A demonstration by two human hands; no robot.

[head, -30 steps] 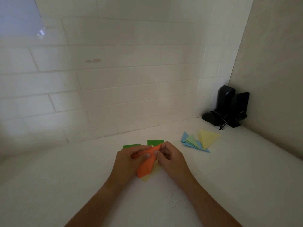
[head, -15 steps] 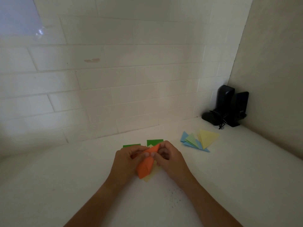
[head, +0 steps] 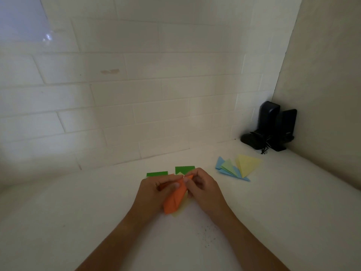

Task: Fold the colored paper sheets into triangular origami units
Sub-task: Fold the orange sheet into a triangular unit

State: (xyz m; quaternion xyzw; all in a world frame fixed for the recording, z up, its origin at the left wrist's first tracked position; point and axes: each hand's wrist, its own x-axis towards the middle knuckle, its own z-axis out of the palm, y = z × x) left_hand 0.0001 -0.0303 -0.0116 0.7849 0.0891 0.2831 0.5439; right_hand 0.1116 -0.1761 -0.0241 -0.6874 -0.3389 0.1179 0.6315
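White tiled wall [head: 136,79] fills the upper field from 9 to 1 o'clock; a plain side wall [head: 328,85] closes the scene at 2 to 3 o'clock. White surface [head: 68,222] occupies the lower half and carries everything else. Two forearms enter from 6 o'clock and converge at centre.

Left hand [head: 151,194], at centre slightly toward 9 o'clock: fingers curled, thumb and forefinger pinching the upper left part of the orange paper [head: 173,200]. Right hand [head: 203,189], at centre slightly toward 3 o'clock: fingers curled, fingertips pinching the paper's upper tip. Both grips are thus closed on the same sheet. The orange paper, partly folded into a long tapering form, lies between the two hands, its broad end pointing toward 6 o'clock.

Black speakers [head: 273,128], two upright units with a tangled cord, stand in the corner at 3 o'clock. Folded units [head: 236,167], a fanned cluster in blue, pale green and yellow, lie on the surface at 2 o'clock from the hands, well apart from them. Green sheets [head: 184,169], two flat rectangles, lie just beyond the hands at 12 o'clock. Pale yellow sheet [head: 178,212] shows beneath the orange paper's lower end. Dark specks [head: 207,237] are scattered on the surface at 5 o'clock.
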